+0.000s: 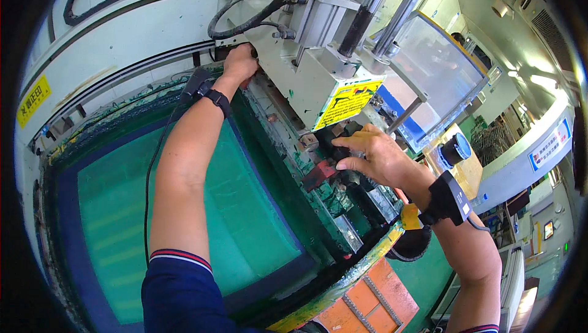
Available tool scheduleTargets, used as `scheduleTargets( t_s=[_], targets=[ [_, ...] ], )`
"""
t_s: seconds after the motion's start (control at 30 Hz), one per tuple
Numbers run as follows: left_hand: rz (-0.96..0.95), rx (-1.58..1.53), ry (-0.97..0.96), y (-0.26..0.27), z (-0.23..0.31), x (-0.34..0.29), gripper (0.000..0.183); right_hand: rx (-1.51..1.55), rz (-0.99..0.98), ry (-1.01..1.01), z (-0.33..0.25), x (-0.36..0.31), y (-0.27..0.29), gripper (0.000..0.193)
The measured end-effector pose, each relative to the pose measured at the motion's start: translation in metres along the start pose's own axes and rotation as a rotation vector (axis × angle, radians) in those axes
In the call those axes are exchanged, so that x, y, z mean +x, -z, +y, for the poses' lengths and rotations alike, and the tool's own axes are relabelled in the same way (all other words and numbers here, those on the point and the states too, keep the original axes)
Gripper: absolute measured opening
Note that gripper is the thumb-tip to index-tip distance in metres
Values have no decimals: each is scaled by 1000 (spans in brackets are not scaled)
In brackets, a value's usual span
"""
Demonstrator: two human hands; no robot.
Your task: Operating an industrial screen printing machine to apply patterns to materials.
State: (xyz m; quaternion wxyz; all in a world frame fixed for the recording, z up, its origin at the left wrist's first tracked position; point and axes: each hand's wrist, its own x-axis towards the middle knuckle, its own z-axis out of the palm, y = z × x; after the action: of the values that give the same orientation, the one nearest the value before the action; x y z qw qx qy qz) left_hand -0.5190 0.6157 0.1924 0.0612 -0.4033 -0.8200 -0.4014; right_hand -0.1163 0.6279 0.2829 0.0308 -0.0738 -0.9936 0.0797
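My left hand (241, 62) is closed at the far end of a machine's print carriage, beside a red part (245, 82). What its fingers hold is hidden. At the near end of the same carriage, the thumb and fingers of my right hand (378, 154) curve around a black knob (331, 147). A red clamp handle (317, 175) sits just left of that knob. Beneath my left forearm lies a framed printing screen (245, 210) with green mesh and a dark blue border, smeared with green ink along its edges. Dark devices are strapped to both wrists.
The white carriage head (321, 91) with upright cylinders and black hoses stands between my hands. Beyond it is a clear framed panel (432, 67). An orange perforated plate (373, 296) lies below the yellow-stained rim (343, 287). A box with a dark round-topped container (456, 149) stands at right.
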Motion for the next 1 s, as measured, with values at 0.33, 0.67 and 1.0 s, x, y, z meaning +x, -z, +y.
scheduleTargets(
  t_s=[0.33, 0.67, 1.0],
  targets=[
    [10, -278, -251, 10, 7, -10, 36, -4, -1, 13, 1, 0, 0, 55],
    [171, -86, -221, -16, -18, 5, 38, -3, 19, 35, 1, -2, -2, 54],
    [258, -208, -460, -23, -22, 14, 38, -4, 9, 33, 1, 0, 0, 54]
  ],
)
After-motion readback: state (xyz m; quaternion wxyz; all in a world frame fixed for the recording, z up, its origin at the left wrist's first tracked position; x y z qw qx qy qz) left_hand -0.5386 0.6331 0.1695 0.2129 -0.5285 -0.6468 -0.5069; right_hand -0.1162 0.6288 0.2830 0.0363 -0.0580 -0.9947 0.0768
